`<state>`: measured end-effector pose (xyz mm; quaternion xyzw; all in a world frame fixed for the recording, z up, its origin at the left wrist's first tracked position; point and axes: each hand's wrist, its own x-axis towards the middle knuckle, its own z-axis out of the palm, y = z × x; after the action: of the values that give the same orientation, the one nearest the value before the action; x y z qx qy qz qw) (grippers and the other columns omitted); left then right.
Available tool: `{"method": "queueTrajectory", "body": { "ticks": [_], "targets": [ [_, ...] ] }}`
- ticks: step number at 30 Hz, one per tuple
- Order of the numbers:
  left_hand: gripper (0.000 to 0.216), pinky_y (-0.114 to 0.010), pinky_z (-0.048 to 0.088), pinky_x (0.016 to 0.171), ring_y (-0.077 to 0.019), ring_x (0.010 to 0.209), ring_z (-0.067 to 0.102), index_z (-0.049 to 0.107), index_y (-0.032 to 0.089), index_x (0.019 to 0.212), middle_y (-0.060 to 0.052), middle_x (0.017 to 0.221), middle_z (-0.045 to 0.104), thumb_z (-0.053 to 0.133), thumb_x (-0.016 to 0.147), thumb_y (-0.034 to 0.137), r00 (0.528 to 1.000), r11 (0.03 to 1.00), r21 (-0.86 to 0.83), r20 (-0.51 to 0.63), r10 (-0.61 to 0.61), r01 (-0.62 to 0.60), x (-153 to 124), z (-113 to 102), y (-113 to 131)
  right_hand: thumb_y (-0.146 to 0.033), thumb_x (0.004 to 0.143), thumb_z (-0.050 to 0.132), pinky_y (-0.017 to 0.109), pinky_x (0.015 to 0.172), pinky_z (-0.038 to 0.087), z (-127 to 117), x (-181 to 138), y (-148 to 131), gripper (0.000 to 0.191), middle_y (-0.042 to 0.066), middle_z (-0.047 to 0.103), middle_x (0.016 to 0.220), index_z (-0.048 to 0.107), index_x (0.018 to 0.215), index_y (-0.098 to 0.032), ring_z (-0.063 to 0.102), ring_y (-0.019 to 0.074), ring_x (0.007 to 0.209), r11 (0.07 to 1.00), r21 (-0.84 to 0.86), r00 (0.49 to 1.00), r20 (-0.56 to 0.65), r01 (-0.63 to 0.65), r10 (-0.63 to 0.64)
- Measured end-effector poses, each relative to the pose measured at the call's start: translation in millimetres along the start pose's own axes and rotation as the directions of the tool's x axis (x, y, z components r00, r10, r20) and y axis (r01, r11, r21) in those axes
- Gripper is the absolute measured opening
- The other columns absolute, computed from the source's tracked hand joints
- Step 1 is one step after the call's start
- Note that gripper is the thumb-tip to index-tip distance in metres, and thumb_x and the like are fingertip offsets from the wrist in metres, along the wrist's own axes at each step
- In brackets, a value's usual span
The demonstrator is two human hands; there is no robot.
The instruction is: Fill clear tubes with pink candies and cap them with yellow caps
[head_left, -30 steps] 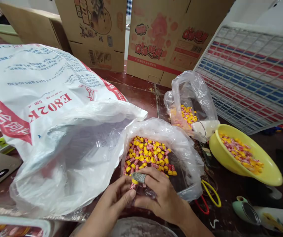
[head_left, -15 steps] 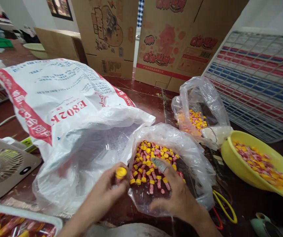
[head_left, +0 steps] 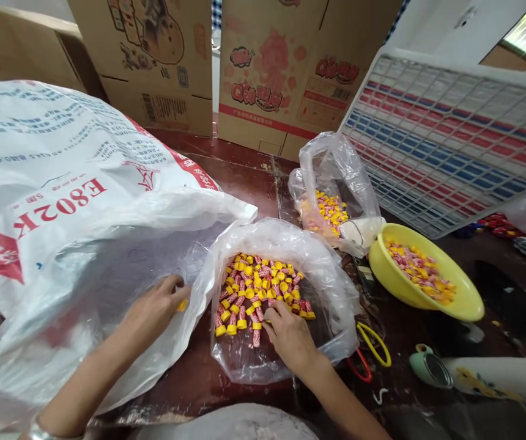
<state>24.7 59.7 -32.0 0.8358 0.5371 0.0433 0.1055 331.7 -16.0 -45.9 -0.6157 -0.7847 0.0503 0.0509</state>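
My left hand [head_left: 155,305] is inside the mouth of a big white printed sack [head_left: 120,250]. Its fingers are curled round a small bottle whose yellow cap [head_left: 181,305] shows beside them; the rest of it is hidden. To the right, a clear plastic bag [head_left: 336,293] lies open with a heap of small red-and-white bottles with yellow caps [head_left: 256,284] in it. My right hand [head_left: 293,339] reaches over the near side of this heap. Its thumb and fingers are pinched together on one of the bottles, and the fingertips are partly hidden.
Behind stands another clear bag [head_left: 336,159] of yellow-capped pieces, with a yellow bowl [head_left: 467,299] of more to its right. A white wire rack [head_left: 446,134] leans behind them. Cardboard boxes [head_left: 263,73] line the back. A flowered flask [head_left: 492,376] lies at right, near yellow scissors handles [head_left: 377,348].
My left hand has moved left into the sack's mouth with the bottle. My right hand has closed from a spread pose down onto the heap. The view has turned right.
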Motion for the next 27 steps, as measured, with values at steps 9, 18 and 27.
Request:
{"method": "queueTrajectory", "body": {
  "ticks": [9, 18, 27],
  "targets": [
    [0.045, -0.028, 0.055, 0.078, -0.0249, 0.088, 0.072, 0.074, 0.024, 0.109, -0.004, 0.099, 0.080, 0.073, 0.077, 0.056, 0.949, 0.395, -0.883, 0.148, -0.278, 0.254, -68, -20, 65, -0.029, 0.094, 0.068, 0.029, 0.069, 0.060, -22, 1, 1, 0.014, 0.004, 0.076, 0.082, 0.062, 0.086, -0.020, 0.074, 0.0196, 0.074, 0.759, 0.651, 0.965, -0.217, 0.030, 0.148],
    [0.038, -0.024, 0.046, 0.065, -0.0157, 0.071, 0.057, 0.073, 0.017, 0.091, 0.000, 0.077, 0.067, 0.081, 0.074, 0.050, 0.949, -0.107, -0.956, 0.286, -0.136, 0.273, -50, -14, 123, -0.028, 0.098, 0.066, 0.026, 0.085, 0.060, -71, 6, -50, 0.010, 0.006, 0.076, 0.099, 0.072, 0.100, -0.020, 0.074, 0.0171, 0.092, 0.574, 0.707, 0.885, -0.461, 0.412, -0.067],
    [0.039, -0.026, 0.050, 0.068, -0.0143, 0.069, 0.061, 0.072, 0.013, 0.095, -0.004, 0.075, 0.069, 0.085, 0.074, 0.044, 0.937, -0.508, -0.818, 0.346, -0.059, 0.270, -49, -7, 134, -0.052, 0.071, 0.085, 0.050, 0.100, 0.055, -46, 1, -58, 0.074, 0.014, 0.069, 0.110, 0.051, 0.127, -0.016, 0.067, 0.0319, 0.108, 0.774, 0.302, 0.770, -0.538, 0.556, -0.343]
  ]
}}
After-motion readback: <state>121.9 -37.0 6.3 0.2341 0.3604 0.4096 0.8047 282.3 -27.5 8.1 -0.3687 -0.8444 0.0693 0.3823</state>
